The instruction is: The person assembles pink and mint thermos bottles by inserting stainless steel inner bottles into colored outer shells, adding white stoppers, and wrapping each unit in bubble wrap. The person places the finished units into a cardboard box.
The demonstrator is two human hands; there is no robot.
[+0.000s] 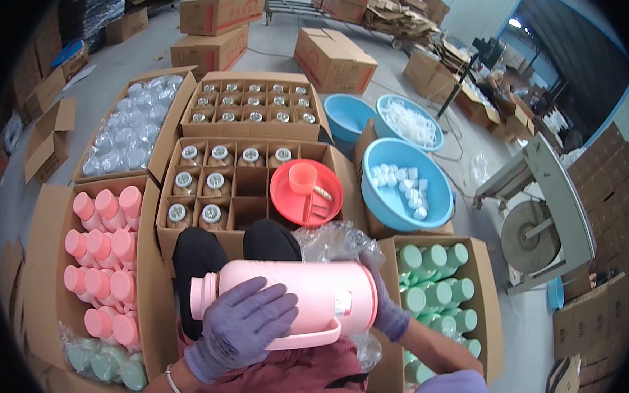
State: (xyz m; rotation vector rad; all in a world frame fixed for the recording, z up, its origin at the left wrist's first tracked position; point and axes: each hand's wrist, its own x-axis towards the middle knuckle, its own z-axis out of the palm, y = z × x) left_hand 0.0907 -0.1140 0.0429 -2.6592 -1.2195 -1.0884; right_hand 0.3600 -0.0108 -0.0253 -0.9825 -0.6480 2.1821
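Observation:
A pink thermos flask (309, 286) lies sideways across my lap, its neck to the left and its handle toward me. My left hand (245, 329), in a purple-grey glove, grips the body near the neck, fingers laid over it. My right hand (389, 302), gloved alike, holds the base end; its fingers are partly hidden behind the flask. Crumpled clear plastic (337, 241) lies just beyond the base. Past my knees, a divided carton (250, 185) holds silver-topped glass liners, and a red basin (306, 194) with a small red cup rests on it.
On the left stands a carton of pink flasks (103, 241), with green ones bagged in its near end. Green flasks (434, 297) fill a carton at right. Blue basins (407, 184) hold white pieces and rings. A grey machine (543, 225) stands farther right; a person (505, 82) sits beyond.

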